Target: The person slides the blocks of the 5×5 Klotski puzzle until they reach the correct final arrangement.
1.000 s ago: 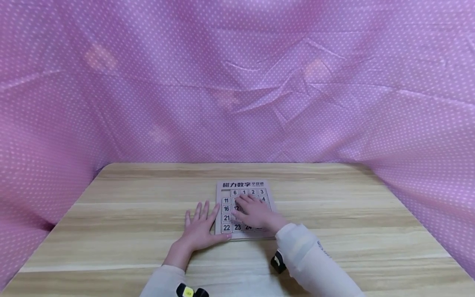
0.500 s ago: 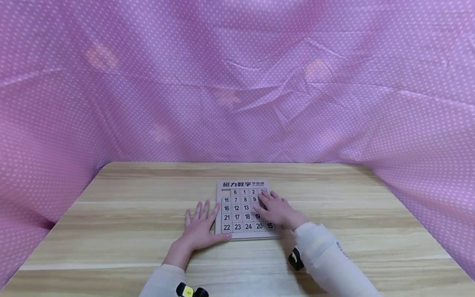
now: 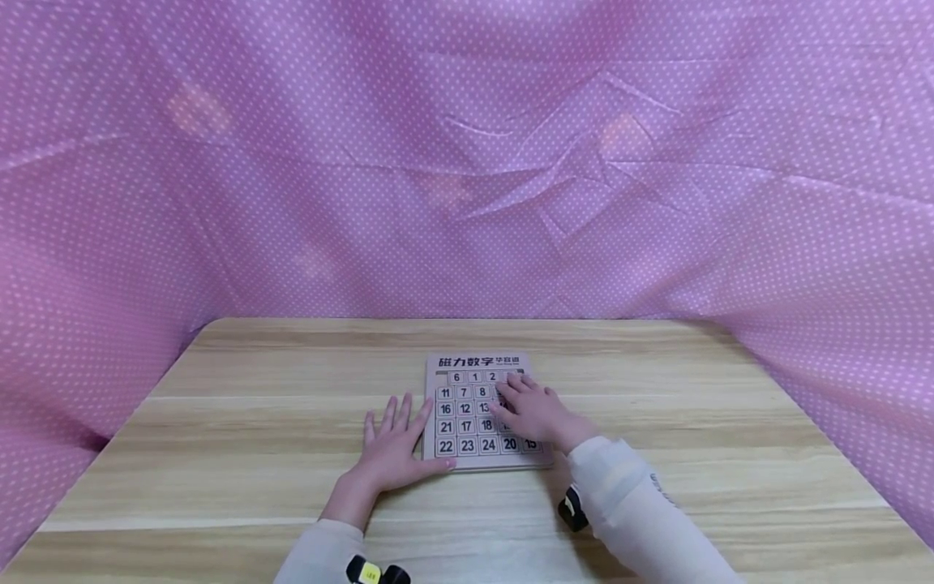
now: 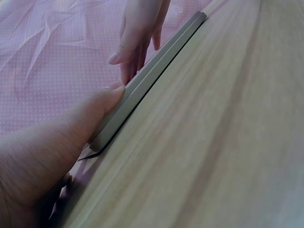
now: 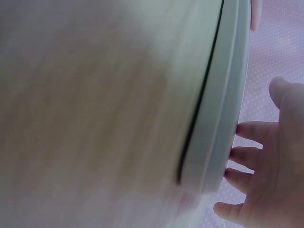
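Observation:
A number sliding puzzle (image 3: 473, 464) with a pale frame and several numbered tiles lies flat on the table in the head view. My left hand (image 3: 394, 457) is spread at its lower left corner, the thumb resting on the front edge and the other fingers along the left side. Over the right part of the board is my right hand (image 3: 538, 414), its fingertips on the right end of the top row and hiding some tiles. A narrow gap shows at the top row's left end, beside the 6 tile (image 3: 456, 377). In the right wrist view, the fingers (image 5: 244, 156) reach down to the board's face.
The wood-grain table (image 3: 255, 422) extends on all sides of the puzzle. Pink dotted cloth (image 3: 467, 203) hangs behind the table and along both sides. Black devices sit on both wrists, the left one (image 3: 370, 573) with a yellow label.
My right hand has moved from mid-board to the right side, then slightly back left. The top row's tiles have slid left, narrowing the gap at the upper left. My left hand stays put.

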`<state>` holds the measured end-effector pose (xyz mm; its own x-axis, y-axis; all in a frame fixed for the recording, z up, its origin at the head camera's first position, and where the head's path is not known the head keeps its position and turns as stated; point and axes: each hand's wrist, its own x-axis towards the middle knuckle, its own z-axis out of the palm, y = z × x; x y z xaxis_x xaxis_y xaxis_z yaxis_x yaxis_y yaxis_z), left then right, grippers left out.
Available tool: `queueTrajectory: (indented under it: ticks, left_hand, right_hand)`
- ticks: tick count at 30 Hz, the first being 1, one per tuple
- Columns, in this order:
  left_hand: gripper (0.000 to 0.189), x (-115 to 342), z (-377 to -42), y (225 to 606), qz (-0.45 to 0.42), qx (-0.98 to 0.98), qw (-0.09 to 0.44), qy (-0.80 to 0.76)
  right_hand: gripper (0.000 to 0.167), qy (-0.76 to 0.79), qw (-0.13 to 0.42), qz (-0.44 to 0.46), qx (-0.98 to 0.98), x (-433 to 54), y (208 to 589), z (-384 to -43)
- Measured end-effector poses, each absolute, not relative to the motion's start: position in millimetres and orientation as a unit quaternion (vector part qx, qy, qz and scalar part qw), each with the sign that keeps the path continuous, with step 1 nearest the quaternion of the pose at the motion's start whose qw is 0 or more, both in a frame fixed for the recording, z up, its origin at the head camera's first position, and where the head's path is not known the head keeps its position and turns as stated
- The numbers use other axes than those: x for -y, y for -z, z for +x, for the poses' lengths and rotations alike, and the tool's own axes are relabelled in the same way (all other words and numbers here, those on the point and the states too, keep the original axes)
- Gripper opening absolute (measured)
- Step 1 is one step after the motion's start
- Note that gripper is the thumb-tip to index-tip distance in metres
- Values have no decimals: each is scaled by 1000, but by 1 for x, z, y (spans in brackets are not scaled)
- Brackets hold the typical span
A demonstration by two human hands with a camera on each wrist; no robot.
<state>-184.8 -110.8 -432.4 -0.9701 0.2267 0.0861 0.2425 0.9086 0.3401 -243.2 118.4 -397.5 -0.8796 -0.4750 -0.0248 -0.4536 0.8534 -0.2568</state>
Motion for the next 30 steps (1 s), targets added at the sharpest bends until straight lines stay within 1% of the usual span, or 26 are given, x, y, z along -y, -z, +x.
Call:
queueTrajectory:
  ticks: [15,22,30]
  left_hand:
    - [101,113,-186,430,-125,976,20,179]
    - [101,114,-188,429,-121,976,17,178]
    - [100,115,-189,430,-126,975,21,182]
  right_hand:
    - [57,121,47,-251,-959,-101,395,-244]
    - [55,125,48,-254,-958,-104,396,-244]
    - [54,116,45,-273,-954,-111,395,-236]
